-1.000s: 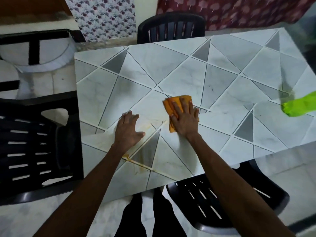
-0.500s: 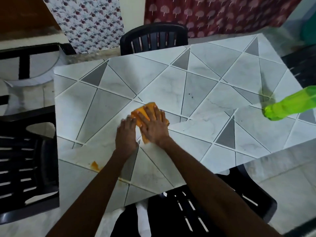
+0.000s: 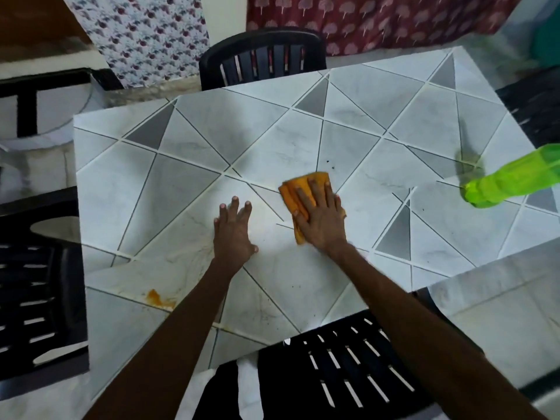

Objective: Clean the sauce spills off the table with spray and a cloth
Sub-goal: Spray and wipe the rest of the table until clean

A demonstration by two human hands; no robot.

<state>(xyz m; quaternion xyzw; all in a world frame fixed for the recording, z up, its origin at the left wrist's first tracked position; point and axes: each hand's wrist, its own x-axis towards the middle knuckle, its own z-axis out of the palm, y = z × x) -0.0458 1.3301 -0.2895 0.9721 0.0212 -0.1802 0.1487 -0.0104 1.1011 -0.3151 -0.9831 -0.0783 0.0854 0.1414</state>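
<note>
My right hand (image 3: 321,219) lies flat on a folded orange cloth (image 3: 295,192) and presses it against the marble-patterned table (image 3: 272,140) near its middle. To its left, my left hand (image 3: 233,234) rests palm down on the tabletop with fingers spread, holding nothing. An orange sauce spill (image 3: 157,298) with a pale smear around it sits near the table's front left, left of my left forearm. A green spray bottle (image 3: 512,180) stands at the table's right edge, apart from both hands.
Black plastic chairs stand around the table: one at the far side (image 3: 263,60), one on the left (image 3: 36,283), one in front below my arms (image 3: 342,368). A few dark specks (image 3: 328,163) dot the tabletop beyond the cloth.
My right hand has slid the cloth to the right, away from my left hand. The left hand stays flat on the table. The camera view has shifted.
</note>
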